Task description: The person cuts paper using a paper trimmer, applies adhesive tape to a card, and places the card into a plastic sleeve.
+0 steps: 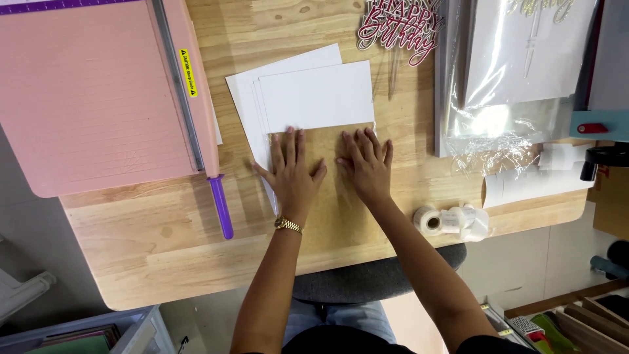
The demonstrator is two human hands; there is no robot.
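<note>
Two bare forearms without sleeves, left hand [293, 172] with a gold link wristwatch [287, 225] just behind it at the wrist, right hand [365, 165] with no jewellery, black top edge and blue jeans [341, 316] far back.

We see a wooden table [164, 262] carrying a pink paper cutter [92, 92], white card sheets [308, 92], clear bags [504, 72], tape rolls [452, 221] and a cake topper [398, 29].
</note>
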